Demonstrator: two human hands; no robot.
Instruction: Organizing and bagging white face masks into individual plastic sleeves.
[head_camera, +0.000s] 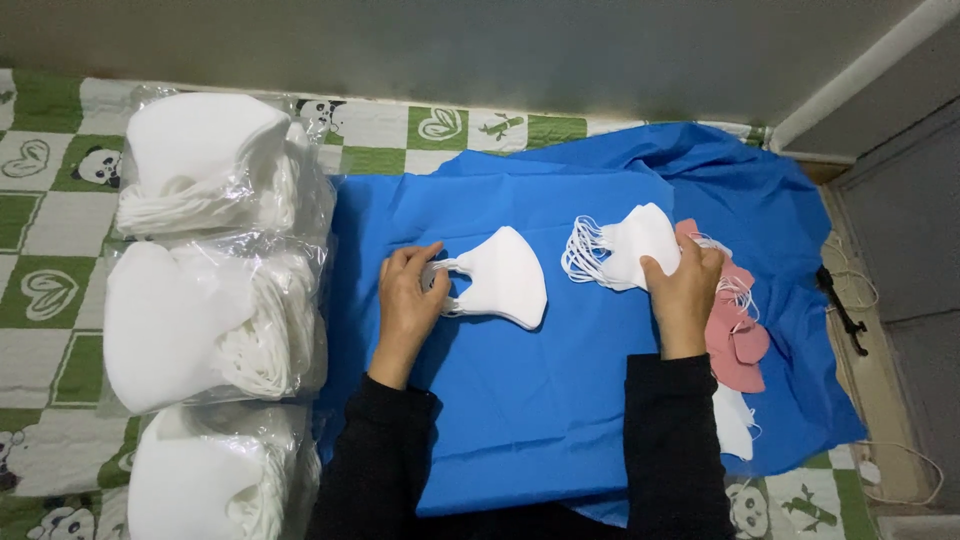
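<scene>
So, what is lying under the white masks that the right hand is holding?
Under the white masks in the right hand lie pink masks, on blue cloth. The hand covers part of the pink pile, so its count is hidden.

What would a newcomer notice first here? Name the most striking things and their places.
The bright blue cloth fills the middle, with a white mask stack under the left hand. The right hand grips another white bunch over pink masks. Bagged white masks line the left edge.
</scene>
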